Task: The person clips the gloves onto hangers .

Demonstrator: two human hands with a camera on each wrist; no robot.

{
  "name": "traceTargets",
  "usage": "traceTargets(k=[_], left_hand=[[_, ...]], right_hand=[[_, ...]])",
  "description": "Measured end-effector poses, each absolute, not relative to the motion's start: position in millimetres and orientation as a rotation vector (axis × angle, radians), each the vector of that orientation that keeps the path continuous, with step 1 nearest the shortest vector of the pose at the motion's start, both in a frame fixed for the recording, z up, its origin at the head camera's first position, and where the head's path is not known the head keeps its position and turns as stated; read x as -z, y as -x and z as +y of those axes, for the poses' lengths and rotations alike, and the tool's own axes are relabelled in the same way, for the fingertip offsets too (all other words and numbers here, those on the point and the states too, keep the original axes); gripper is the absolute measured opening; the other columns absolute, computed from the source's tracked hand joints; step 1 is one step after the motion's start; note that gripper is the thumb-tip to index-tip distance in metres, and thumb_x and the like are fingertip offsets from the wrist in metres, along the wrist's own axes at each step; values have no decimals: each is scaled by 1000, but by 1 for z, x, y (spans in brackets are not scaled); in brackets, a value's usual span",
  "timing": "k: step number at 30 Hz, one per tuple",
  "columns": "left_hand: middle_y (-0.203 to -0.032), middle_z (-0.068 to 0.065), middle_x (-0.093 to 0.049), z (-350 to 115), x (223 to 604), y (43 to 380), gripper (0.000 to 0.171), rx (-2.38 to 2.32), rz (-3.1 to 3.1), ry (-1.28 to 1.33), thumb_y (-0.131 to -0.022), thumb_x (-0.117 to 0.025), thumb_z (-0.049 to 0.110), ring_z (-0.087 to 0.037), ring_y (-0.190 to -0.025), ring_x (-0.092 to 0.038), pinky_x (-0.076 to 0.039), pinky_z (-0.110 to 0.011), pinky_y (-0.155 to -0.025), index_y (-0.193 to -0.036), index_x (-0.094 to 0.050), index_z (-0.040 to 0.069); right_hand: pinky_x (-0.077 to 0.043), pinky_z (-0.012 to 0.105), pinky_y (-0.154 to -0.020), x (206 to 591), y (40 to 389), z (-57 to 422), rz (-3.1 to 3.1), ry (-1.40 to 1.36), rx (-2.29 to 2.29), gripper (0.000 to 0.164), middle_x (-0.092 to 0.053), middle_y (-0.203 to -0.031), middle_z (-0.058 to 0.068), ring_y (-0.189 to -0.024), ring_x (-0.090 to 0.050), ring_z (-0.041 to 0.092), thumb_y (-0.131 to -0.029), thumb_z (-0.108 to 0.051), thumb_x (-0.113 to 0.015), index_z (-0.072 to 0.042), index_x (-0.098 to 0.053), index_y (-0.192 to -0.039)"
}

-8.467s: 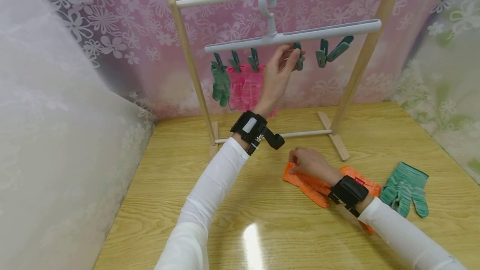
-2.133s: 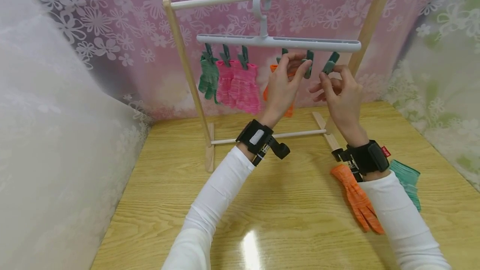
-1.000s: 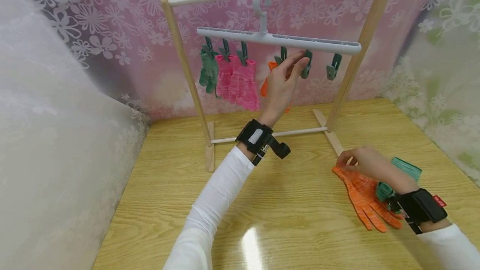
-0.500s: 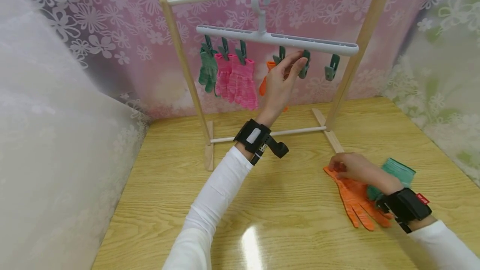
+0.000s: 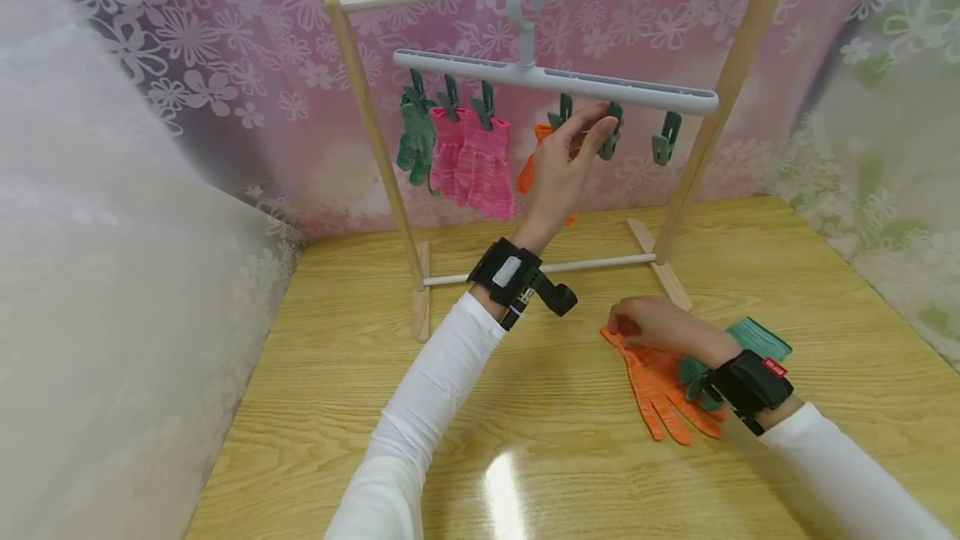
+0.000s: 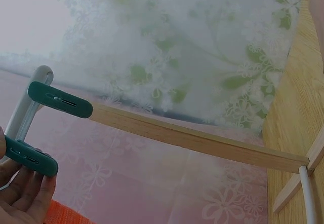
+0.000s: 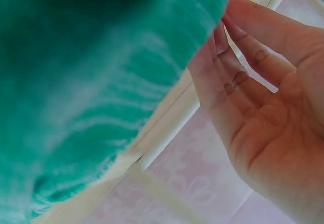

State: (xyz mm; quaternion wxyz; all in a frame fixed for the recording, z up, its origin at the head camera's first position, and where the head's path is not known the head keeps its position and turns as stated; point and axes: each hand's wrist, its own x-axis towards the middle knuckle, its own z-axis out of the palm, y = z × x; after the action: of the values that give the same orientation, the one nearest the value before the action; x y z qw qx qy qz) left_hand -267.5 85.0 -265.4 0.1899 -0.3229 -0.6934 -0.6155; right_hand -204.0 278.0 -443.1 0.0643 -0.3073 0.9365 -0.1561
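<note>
My left hand [image 5: 558, 165] is raised under the grey hanger [image 5: 630, 90] and pinches a dark green clothespin [image 5: 611, 136] that hangs from it. That clothespin [image 6: 30, 158] shows close up in the left wrist view. My right hand [image 5: 667, 328] is low over the table and pinches the cuff of an orange glove [image 5: 660, 394], its fingers spread toward me. Beside it lies a green glove [image 5: 759, 340], partly hidden by my right wrist. In the right wrist view the green glove [image 7: 116, 97] looms blurred before my hand [image 7: 278, 117].
Clipped along the hanger are a green glove [image 5: 416, 144], pink gloves [image 5: 480, 165] and an orange glove [image 5: 527, 173], half hidden behind my left hand. A bare clothespin [image 5: 665, 140] hangs at the right end. The wooden rack [image 5: 723, 107] stands on the table [image 5: 360, 407].
One orange glove has gone from the table to a clothespin. My right hand left the rightmost clothespin, went down to the other orange glove and slid it left, the green glove shifting along.
</note>
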Motion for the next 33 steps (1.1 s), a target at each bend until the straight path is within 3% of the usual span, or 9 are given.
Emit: traceTargets(k=[12,21,33], left_hand=[[-119,-4,-65,78,262,266,37,1713,-2063,877,-93,-54,28,3,-98,-55,-46,-16,-90,-127,-56,13],[-120,-3,-64,75,262,266,38,1713,-2104,878,-93,-54,29,2,-101,-54,-45,-17,-91,-128,-56,15],[-115,-4,-66,76,262,268,35,1706,-2074,892,-93,-54,28,3,-98,-54,-46,-16,-89,-123,-58,12]], right_hand=[[-49,33,-65,432,222,221,2770,997,391,16,-61,-83,1,-71,-51,13,-78,-12,-72,-13,-66,-93],[-51,36,-68,421,225,222,2856,789,441,27,-64,-95,10,-77,-56,19,-84,-23,-67,-8,-62,-105],[-45,31,-55,431,224,222,2886,614,300,41,-58,-75,1,-61,-49,15,-75,-36,-74,-8,-61,-101]])
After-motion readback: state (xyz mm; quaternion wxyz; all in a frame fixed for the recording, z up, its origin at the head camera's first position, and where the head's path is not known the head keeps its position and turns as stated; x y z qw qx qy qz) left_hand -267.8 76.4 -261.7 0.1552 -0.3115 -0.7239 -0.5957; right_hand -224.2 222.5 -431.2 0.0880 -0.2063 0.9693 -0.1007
